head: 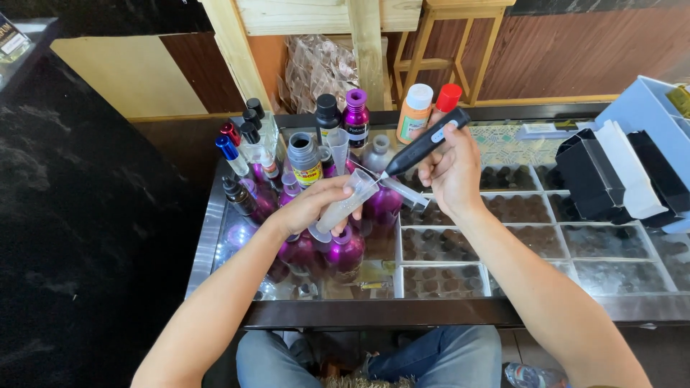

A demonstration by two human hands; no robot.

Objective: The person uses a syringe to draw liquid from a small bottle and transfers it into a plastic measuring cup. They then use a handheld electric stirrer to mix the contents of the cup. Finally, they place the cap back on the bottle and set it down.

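Head view: blue-jeaned knees sit under the glass worktop. The left hand wraps a tilted clear measuring tube; the right hand pinches a black bottle, nozzle at the tube's mouth, above purple bottles.

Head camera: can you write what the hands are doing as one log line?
left hand: holds clear measuring cylinder, tilted | right hand: holds black pen-shaped tool, tip at cylinder mouth | under: purple bottles, glass-top table

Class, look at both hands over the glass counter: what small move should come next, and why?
Probably ease the black stirrer in the right hand a little deeper into the clear measuring tube. The left hand holds that tube tilted toward it, and the stirrer's thin tip sits just at its open mouth.
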